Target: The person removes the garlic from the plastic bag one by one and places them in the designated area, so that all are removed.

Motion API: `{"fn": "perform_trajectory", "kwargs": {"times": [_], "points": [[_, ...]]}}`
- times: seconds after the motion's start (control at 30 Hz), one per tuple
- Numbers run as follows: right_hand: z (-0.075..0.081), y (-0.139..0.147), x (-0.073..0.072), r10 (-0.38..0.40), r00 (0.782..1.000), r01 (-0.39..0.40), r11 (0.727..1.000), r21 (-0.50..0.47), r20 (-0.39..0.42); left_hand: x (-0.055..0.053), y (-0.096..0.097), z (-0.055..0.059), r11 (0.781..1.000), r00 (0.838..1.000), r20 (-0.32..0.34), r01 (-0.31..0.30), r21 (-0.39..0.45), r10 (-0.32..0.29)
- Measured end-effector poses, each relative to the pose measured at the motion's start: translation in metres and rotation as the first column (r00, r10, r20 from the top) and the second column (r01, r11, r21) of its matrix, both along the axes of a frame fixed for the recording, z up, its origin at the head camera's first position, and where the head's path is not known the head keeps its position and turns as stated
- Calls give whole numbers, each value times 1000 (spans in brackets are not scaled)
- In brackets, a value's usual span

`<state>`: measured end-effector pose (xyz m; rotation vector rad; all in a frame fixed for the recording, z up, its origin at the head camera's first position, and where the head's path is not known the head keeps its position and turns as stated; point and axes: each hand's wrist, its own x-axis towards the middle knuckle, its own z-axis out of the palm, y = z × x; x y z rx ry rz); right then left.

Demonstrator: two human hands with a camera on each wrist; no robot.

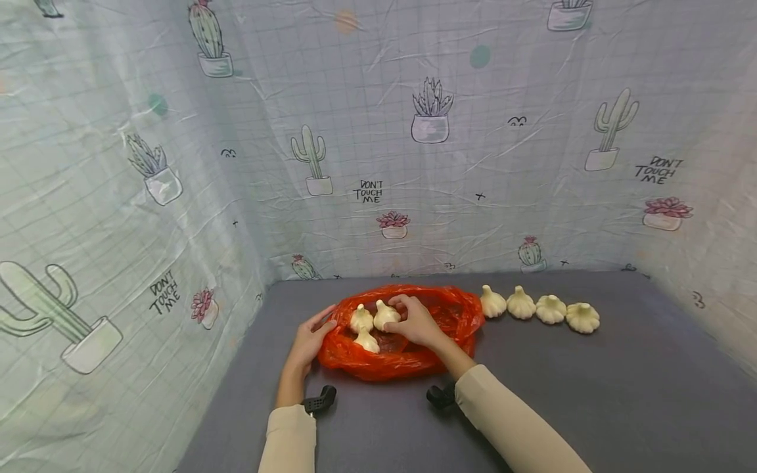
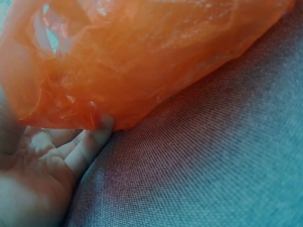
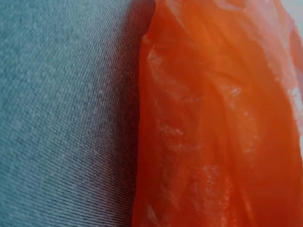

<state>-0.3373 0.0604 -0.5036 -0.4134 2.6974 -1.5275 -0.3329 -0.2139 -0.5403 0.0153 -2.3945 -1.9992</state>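
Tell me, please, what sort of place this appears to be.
Probably a makeshift work booth: cactus-print sheeting lines three sides of a grey tabletop, where garlic bulbs sit beside a red plastic bag.

There are seven garlics (image 1: 387, 316), one bag (image 1: 378, 368), two hands (image 1: 309, 338), two sleeves (image 1: 514, 417), two black things (image 1: 321, 399) and one counter (image 1: 378, 427).

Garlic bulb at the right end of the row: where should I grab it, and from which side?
I'd try the garlic bulb around its fat, round body, coming from above and its right. Its stem is just a stub, the neighbouring bulb crowds its left, and bare table lies to its right.
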Motion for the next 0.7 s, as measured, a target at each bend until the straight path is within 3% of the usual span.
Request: {"fn": "perform_trajectory", "kwargs": {"times": [0.27, 0.7], "points": [[-6, -1, -5, -7, 1000, 6, 999, 39, 18, 1, 0, 0, 1000, 1000, -16, 1, -3, -1], [-11, -4, -11, 3, 999, -4, 1000, 26, 47, -1, 1, 0, 1000, 1000, 0, 1, 13, -1]]}}
